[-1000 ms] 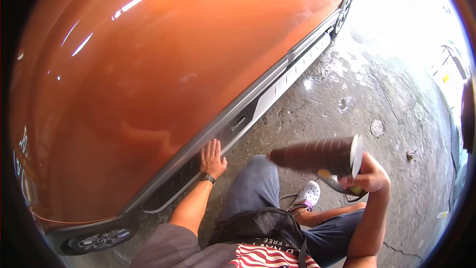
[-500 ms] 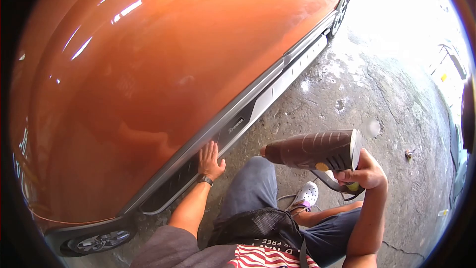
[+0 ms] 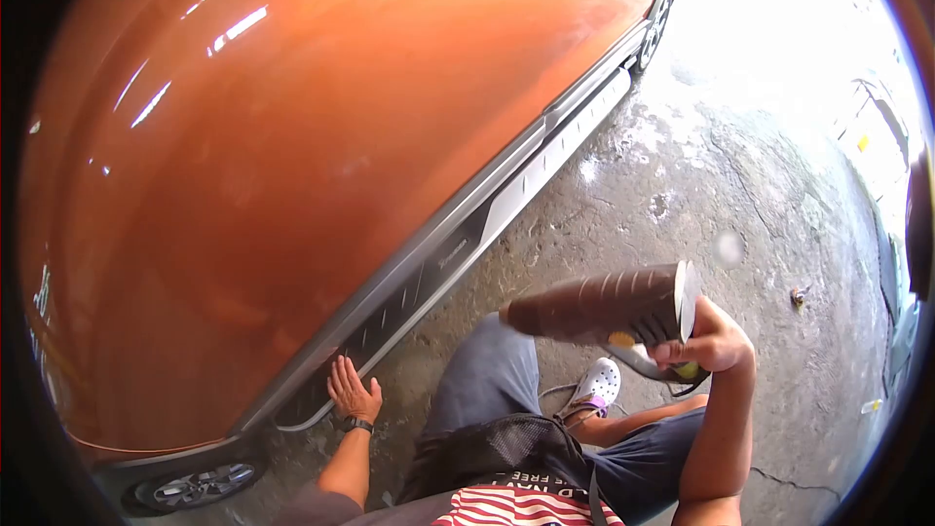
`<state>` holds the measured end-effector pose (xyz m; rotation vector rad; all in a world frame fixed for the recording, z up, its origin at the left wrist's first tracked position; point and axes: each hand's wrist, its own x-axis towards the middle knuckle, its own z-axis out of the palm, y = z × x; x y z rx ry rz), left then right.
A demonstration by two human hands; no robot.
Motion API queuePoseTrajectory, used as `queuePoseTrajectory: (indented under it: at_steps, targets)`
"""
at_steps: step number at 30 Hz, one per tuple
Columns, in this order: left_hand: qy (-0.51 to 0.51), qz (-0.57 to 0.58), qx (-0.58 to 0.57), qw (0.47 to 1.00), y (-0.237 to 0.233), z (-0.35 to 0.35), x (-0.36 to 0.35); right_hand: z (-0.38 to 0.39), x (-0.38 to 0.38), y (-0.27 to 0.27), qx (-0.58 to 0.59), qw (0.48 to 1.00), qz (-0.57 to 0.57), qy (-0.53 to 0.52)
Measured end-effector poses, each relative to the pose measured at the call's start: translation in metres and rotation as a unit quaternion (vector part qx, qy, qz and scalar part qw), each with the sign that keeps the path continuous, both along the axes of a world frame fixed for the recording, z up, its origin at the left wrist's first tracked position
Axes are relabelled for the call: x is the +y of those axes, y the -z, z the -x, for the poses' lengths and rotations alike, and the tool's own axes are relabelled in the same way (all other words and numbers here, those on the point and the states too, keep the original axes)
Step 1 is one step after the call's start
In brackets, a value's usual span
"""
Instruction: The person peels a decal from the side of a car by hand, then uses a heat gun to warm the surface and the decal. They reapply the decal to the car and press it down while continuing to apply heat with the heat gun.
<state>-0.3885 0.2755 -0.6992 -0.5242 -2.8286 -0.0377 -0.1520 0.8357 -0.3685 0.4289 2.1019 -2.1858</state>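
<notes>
My left hand (image 3: 352, 392), with a dark band at its wrist, lies flat with fingers extended on the dark side trim (image 3: 390, 317) along the lower edge of an orange car (image 3: 253, 166). At the right, my right hand (image 3: 716, 339) is wrapped round the handle of a brown heat gun (image 3: 604, 307). Its nozzle points left toward the car and hangs above my knee. Part of the handle is hidden by my fingers.
A car wheel (image 3: 203, 485) is at the lower left and another (image 3: 659, 29) at the upper right. Concrete floor (image 3: 672, 205) lies beside the car. My foot in a white clog (image 3: 597, 385) rests near a cable. A small object (image 3: 799, 297) sits on the floor at right.
My left hand has slid down and left along the trim, toward the near wheel. The heat gun in my right hand has shifted slightly left and tilted a little.
</notes>
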Motion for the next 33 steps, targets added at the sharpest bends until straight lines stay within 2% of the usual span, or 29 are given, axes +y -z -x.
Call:
queuePoseTrajectory:
  at_steps: [1,5,7,10,12,13,15,16,19,21,23,24,25,27,29,31,32,33]
  targets:
    - [-0.024,0.002,0.011,1.0,0.002,-0.001,0.005,0.004,-0.004,0.0,-0.004,1.0,0.002,-0.025]
    - [-0.032,0.001,0.026,0.999,0.003,0.0,0.008,0.014,0.0,-0.002,0.012,0.999,-0.025,0.015]
    - [-0.029,0.0,0.027,0.999,0.003,-0.001,0.007,0.022,-0.01,-0.013,-0.024,0.988,-0.097,0.12]
    - [-0.023,-0.002,0.032,0.999,0.002,-0.001,0.006,0.031,-0.018,-0.017,-0.03,0.976,-0.112,0.183]
    - [-0.022,-0.004,0.035,0.999,0.003,-0.001,0.006,0.031,-0.02,-0.016,-0.041,0.98,-0.099,0.165]
    - [-0.021,-0.004,0.036,0.999,0.003,-0.001,0.006,0.03,-0.016,-0.016,-0.052,0.987,-0.096,0.119]
    - [-0.021,-0.004,0.037,0.999,0.005,-0.001,0.005,0.027,-0.022,-0.021,0.008,0.998,-0.03,0.051]
    - [-0.023,-0.001,0.035,0.999,0.005,-0.001,0.005,0.028,-0.02,-0.014,0.041,0.998,-0.041,0.006]
    - [-0.024,0.002,0.034,0.999,0.006,0.0,0.005,0.023,-0.016,-0.021,-0.008,0.998,-0.005,-0.055]
    - [-0.025,0.002,0.034,0.999,0.006,-0.001,0.005,0.025,-0.016,-0.02,0.02,0.999,0.007,-0.049]
    - [-0.023,0.0,0.033,0.999,0.006,0.0,0.004,0.029,-0.021,-0.031,-0.004,0.997,-0.021,0.081]
    - [-0.023,0.0,0.034,0.999,0.006,-0.001,0.004,0.029,-0.014,-0.023,-0.027,0.991,-0.091,0.096]
    - [-0.023,0.0,0.033,0.999,0.006,-0.001,0.004,0.031,-0.015,-0.018,-0.027,0.991,-0.091,0.096]
    - [-0.023,0.0,0.033,0.999,0.005,-0.001,0.005,0.034,-0.018,-0.013,-0.011,0.982,-0.079,0.173]
    - [-0.023,0.0,0.031,0.999,0.005,-0.001,0.005,0.034,-0.02,-0.014,-0.015,0.981,-0.071,0.178]
    - [-0.025,-0.001,0.03,0.999,0.006,-0.001,0.005,0.032,-0.023,-0.021,-0.05,0.99,-0.099,0.088]
    - [-0.026,-0.001,0.028,0.999,0.006,-0.001,0.005,0.026,-0.017,-0.016,-0.009,0.998,-0.062,0.026]
    - [-0.025,-0.001,0.028,0.999,0.006,-0.001,0.005,0.026,-0.013,-0.003,0.041,0.995,-0.092,-0.026]
